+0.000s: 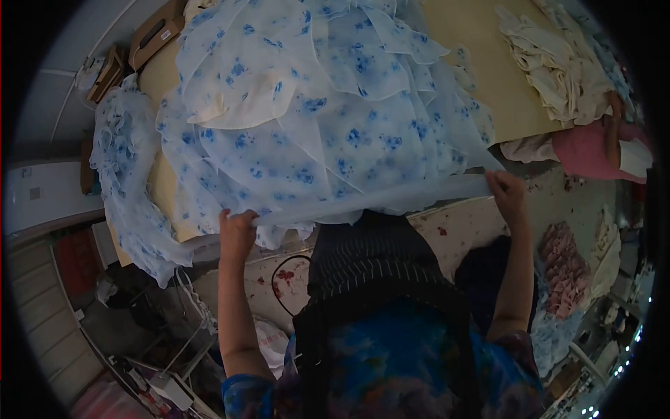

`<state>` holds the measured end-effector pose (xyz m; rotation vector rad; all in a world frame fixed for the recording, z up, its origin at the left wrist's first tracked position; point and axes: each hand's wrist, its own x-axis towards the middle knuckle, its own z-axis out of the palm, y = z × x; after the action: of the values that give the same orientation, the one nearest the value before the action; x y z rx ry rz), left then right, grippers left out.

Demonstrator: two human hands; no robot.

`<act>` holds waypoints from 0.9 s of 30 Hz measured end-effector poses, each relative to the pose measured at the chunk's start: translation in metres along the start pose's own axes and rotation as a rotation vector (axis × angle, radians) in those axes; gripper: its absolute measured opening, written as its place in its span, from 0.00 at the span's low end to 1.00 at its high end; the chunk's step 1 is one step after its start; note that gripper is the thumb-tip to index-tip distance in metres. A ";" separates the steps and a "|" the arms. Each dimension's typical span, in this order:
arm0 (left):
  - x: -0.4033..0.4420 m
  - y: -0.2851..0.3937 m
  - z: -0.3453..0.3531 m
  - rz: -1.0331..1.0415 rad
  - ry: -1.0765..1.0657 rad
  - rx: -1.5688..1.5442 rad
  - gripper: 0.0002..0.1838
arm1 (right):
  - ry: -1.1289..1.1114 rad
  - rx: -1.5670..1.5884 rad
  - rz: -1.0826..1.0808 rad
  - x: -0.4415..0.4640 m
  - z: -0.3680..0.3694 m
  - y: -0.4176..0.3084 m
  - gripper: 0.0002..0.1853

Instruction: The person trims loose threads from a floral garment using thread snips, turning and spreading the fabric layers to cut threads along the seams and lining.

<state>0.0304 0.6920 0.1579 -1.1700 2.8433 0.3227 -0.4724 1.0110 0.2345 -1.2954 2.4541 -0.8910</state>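
- A sheer blue-flowered fabric is spread in layers over the tabletop, beyond both hands.
- Its pale front edge is held nearly straight between 2 grips: fingers are clamped on cloth at the left by the left hand and at the right by the right hand.
- The edge's long axis is run crosswise, slanted so that its right end is set farther from the body; neither hand is nearer, as 1 end is held by each.
- The fabric's far part is cut off by the top of the view; the exact pinch of the fingertips cannot be made out, and the layers underneath are hidden.
- At the far right, a person in pink is only partly shown.
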 end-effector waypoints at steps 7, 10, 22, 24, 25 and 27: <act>-0.034 -0.040 -0.067 -0.236 0.208 0.113 0.04 | 0.352 -0.231 0.401 0.025 -0.095 0.175 0.17; -0.044 -0.007 -0.069 -0.407 0.057 -0.301 0.08 | 0.459 -0.539 0.486 0.056 -0.130 0.213 0.21; -0.015 0.063 0.116 -1.026 0.224 -1.685 0.16 | 0.031 0.376 -0.265 -0.009 0.178 -0.098 0.18; -0.014 0.064 0.126 -0.987 0.233 -1.745 0.14 | -0.003 0.203 -0.177 -0.018 0.216 -0.136 0.19; -0.016 0.061 0.128 -0.972 0.244 -1.774 0.13 | -0.044 0.065 -0.123 -0.016 0.228 -0.139 0.18; -0.020 0.061 0.088 -0.977 0.325 -1.680 0.09 | -0.047 -0.003 -0.132 -0.001 0.261 -0.092 0.15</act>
<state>-0.0008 0.7664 0.0850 -2.5291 1.1448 2.6405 -0.2903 0.8661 0.0845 -1.4769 2.3576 -0.8774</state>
